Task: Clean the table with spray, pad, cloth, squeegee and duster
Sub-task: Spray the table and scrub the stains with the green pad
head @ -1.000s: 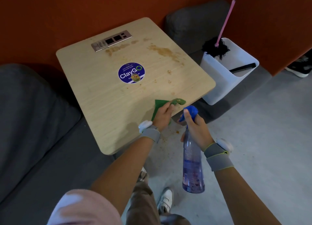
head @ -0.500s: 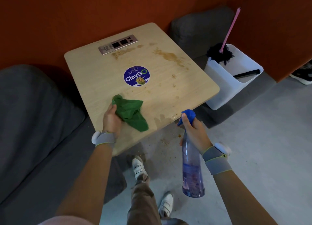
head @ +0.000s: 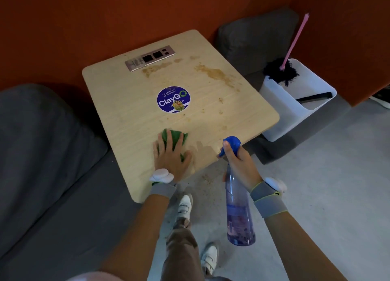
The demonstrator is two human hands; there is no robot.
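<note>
A light wooden table (head: 130, 103) carries brown stains (head: 215, 73) along its far and right side and a round blue sticker (head: 173, 99) in the middle. My left hand (head: 171, 154) lies flat on a green scouring pad (head: 175, 140) near the front edge, pressing it onto the wood. A wet patch (head: 202, 148) shines just right of that hand. My right hand (head: 240, 164) grips a clear purple spray bottle (head: 239, 213) by its blue trigger head (head: 232, 143), held upright off the table's front right corner.
A white bin (head: 289, 120) stands right of the table with a black duster on a pink stick (head: 283, 69) and a black squeegee (head: 314, 96) inside. Grey sofa cushions (head: 42, 154) flank the left. A metal socket panel (head: 150, 58) sits at the table's far edge. Crumbs (head: 207, 178) lie on the floor.
My left hand carried the green pad from the front right corner to the left, lifted it crumpled, and now presses it flat near the front middle. The spray bottle stayed roughly in place.
</note>
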